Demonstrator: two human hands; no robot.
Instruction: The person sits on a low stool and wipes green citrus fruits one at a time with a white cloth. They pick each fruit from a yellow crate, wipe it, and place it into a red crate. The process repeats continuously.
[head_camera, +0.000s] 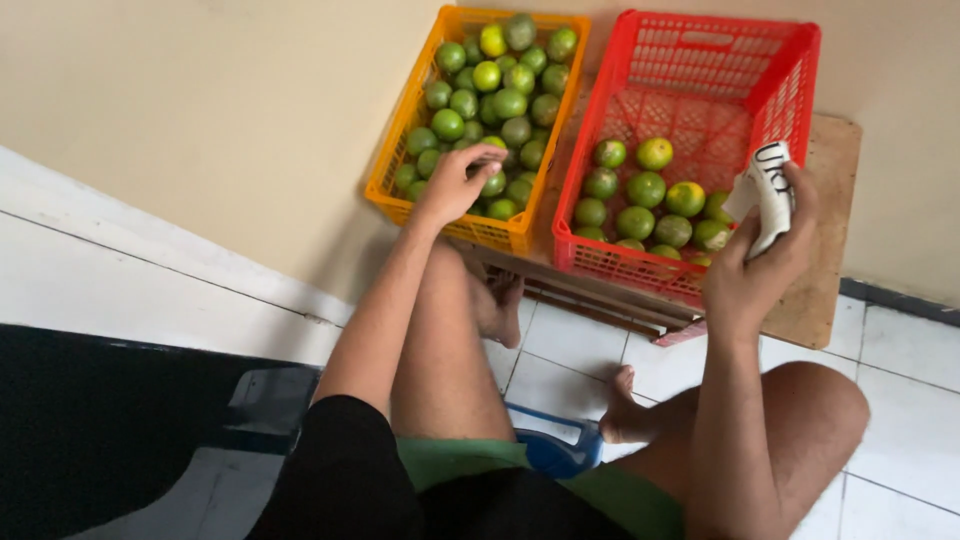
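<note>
Limes (497, 95) fill the orange crate (395, 190), top centre; my left hand (455, 185) clenches one there, I think. My right hand (755, 265) grips a white cloth (765, 185) over the red crate (800, 60), ready for wiping.

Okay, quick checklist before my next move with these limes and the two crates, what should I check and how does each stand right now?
1. Left hand on a lime in the orange crate: ok, fingers touch it.
2. Lime fully gripped: cannot tell.
3. Right hand holds the white cloth: ok.
4. Room in the red crate: ok, only its near part holds limes.
5. Crates steady on the wooden board: ok, both sit flat.
</note>
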